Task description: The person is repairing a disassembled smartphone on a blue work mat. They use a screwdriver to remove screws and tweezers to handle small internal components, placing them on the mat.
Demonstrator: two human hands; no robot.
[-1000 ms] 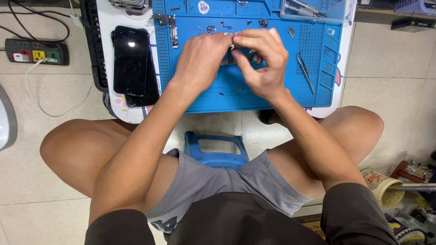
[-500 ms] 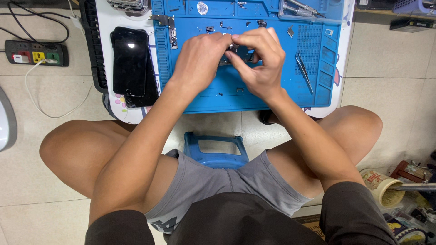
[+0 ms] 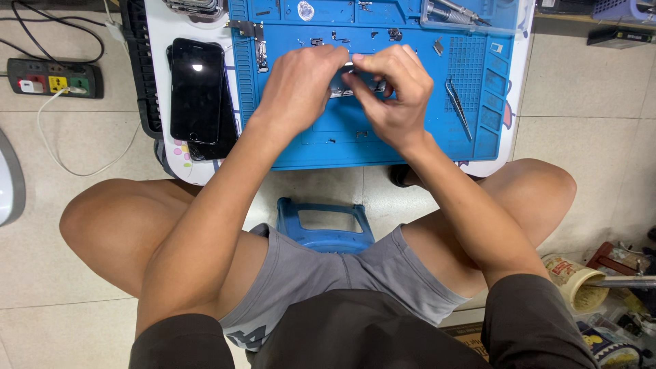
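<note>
My left hand (image 3: 301, 85) and my right hand (image 3: 393, 89) meet over the middle of a blue repair mat (image 3: 328, 143). Between their fingertips they pinch a small grey metal phone part (image 3: 345, 80), mostly covered by the fingers. Tiny screws and small parts lie scattered on the mat around the hands. A pair of tweezers (image 3: 458, 106) lies on the mat to the right of my right hand.
A black phone (image 3: 197, 89) lies face up on the low white table left of the mat. A power strip (image 3: 51, 78) with a white cable sits on the tiled floor at left. A blue stool (image 3: 324, 225) is under me. Cups and clutter stand at lower right.
Both hands have stayed over the mat's middle; the fingers have shifted slightly around the small part.
</note>
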